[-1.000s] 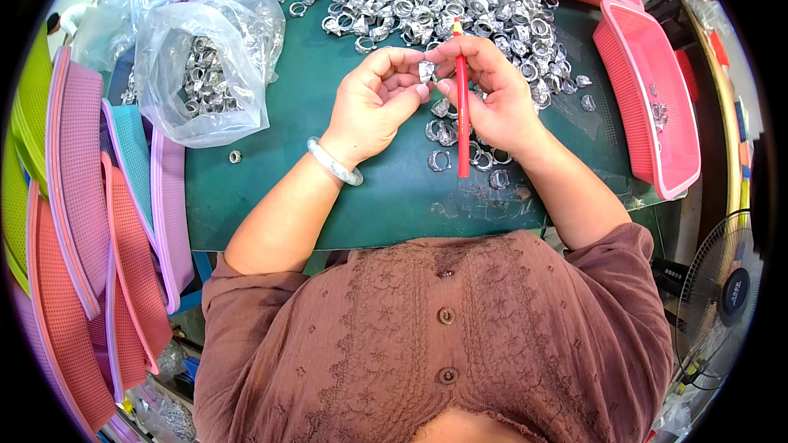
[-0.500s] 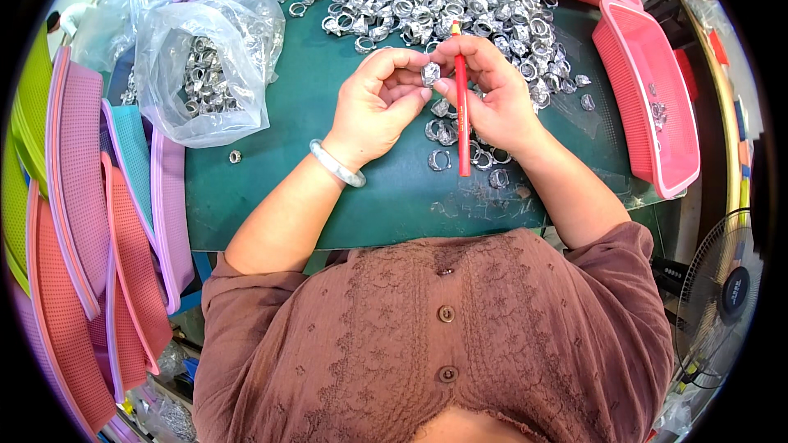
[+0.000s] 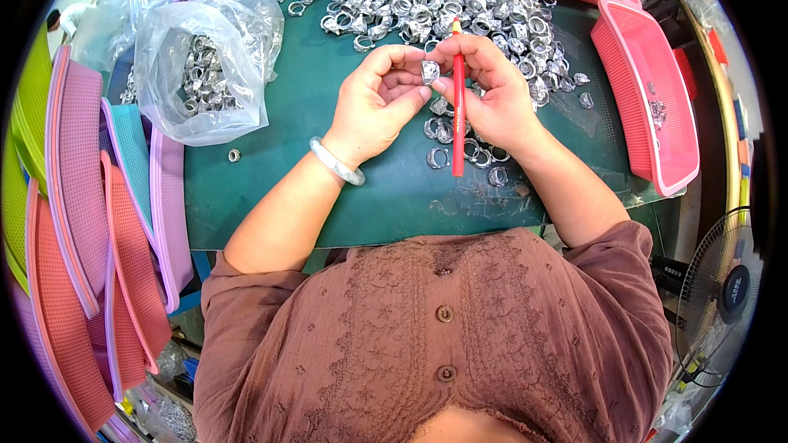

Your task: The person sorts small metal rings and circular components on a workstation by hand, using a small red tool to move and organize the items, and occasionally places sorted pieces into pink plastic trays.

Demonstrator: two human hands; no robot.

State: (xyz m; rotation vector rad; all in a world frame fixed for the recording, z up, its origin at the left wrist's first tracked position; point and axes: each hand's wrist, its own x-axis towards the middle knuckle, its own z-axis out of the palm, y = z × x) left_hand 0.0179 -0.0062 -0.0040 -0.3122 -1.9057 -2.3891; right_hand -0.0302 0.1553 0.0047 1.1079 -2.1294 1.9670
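A silver metal ring (image 3: 429,73) is held up between my two hands over the green tabletop (image 3: 328,205). My left hand (image 3: 378,98) is closed, its fingertips and thumb at the ring's left side. My right hand (image 3: 490,90) is closed too, pinching the ring's right side and carrying a red pencil (image 3: 459,127) that stands nearly upright across the fingers. Several loose rings (image 3: 437,157) lie under and beside my right hand. Beyond both hands spreads a large heap of silver rings (image 3: 447,0).
At the left, an open clear plastic bag (image 3: 246,102) holds more rings, with stacked coloured baskets (image 3: 78,172) beside it. A single ring (image 3: 234,155) lies near the bag. On the right stand a pink basket (image 3: 677,168) with a few rings and a fan (image 3: 714,303).
The ring has turned between my fingers and shows a different face. The red pencil has shifted slightly left and tilts a little differently. My hands stay in nearly the same place.
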